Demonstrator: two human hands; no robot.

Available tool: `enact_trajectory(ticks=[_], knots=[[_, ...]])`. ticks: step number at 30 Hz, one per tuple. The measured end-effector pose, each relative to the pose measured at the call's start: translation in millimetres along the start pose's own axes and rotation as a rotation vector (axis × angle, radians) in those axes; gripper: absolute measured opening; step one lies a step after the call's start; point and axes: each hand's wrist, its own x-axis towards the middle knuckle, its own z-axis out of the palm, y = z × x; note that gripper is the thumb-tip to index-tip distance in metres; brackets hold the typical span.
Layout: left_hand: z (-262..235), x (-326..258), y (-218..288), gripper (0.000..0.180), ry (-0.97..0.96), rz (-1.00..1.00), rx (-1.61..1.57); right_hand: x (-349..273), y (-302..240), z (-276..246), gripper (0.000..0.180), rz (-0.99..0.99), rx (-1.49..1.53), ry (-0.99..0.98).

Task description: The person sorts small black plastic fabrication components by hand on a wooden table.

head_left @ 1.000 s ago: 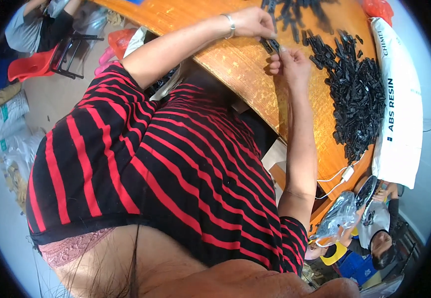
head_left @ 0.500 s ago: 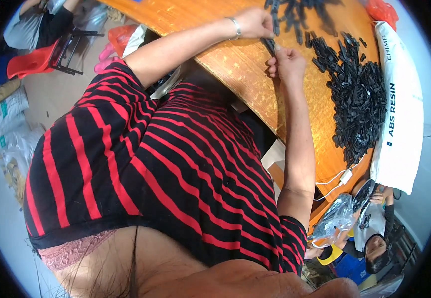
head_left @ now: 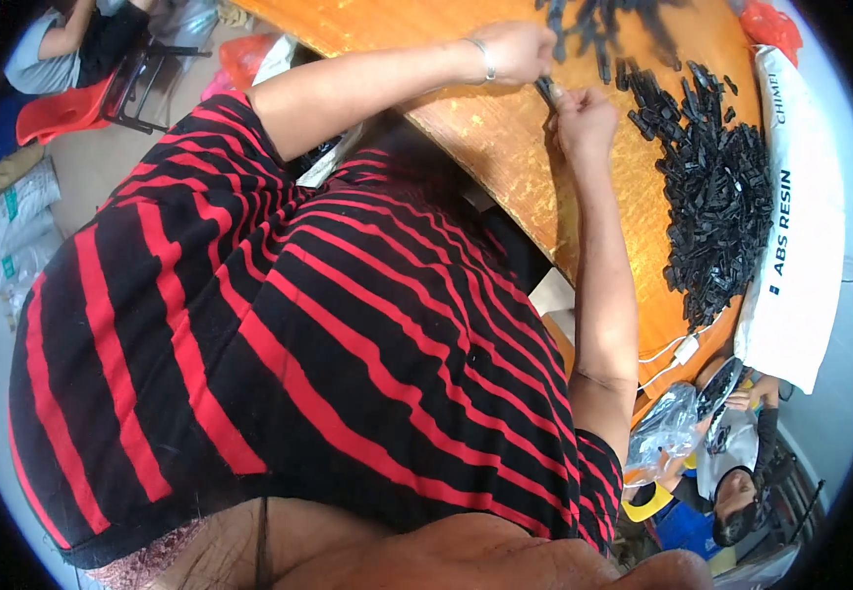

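Risk, drop: small black plastic piece [head_left: 547,90] is pinched only at fingertips btw both hands; if grip is eased on one side, piece could be lost onto orange table [head_left: 505,147] or over its near edge, which runs close to the torso.
Risk, mix-up: pile of black parts [head_left: 716,187] lies just beside right hand; a dropped piece would likely be lost among identical ones, judged from how close the pile sits.
Risk, scatter: loose black pieces [head_left: 593,29] are spread near left hand; they could be knocked by a wrist or the bracelet [head_left: 486,61] if hands are swung wide.
Left hand [head_left: 520,49]: curled, fingers closed down on upper end of the piece; held above table, near far scatter.
Right hand [head_left: 584,120]: curled, thumb and fingers pinched on lower end of the piece; exact finger contact can't be told, too small.
Piece vs hands: held btw the two hands, touching both, above bare orange surface, apart from the pile.
White sack [head_left: 800,226]: laid along right side of pile, well apart from hands.
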Motion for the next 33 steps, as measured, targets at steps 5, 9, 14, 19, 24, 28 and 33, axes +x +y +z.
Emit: enact_trajectory(ticks=[5, 9, 14, 19, 24, 28, 33], knots=[[2.2, -8.6, -5.7, 0.023, 0.076, 0.043, 0.044, -13.0, -19.7, -8.3, 0.020, 0.141, 0.163, -0.128], [-5.1, -20.0, -23.9, 0.027, 0.030, 0.167, -0.084, -20.3, -1.8, -0.7, 0.019, -0.073, 0.167, -0.042], [-30.3, -61.6, -15.1, 0.026, -0.341, -0.055, -0.497, -51.6, -14.2, -2.1, 0.018, -0.283, 0.099, 0.007], [-48.2, -106.0, -34.7, 0.024, -0.326, -0.107, -0.706, -77.3, -57.6, 4.6, 0.021, -0.051, 0.386, -0.323], [-58.7, -132.3, -15.3, 0.021, -0.185, -0.142, -0.791, -75.7, -55.0, 19.6, 0.019, -0.153, 0.273, -0.429], [-58.2, -128.3, -17.9, 0.019, -0.123, 0.120, -0.717, -80.0, -54.0, 17.9, 0.020, -0.328, 0.139, -0.263], [-100.1, -147.9, -36.6, 0.024, -0.289, -0.077, -0.492, -73.2, -31.4, 8.7, 0.028, -0.350, 0.137, -0.346]])
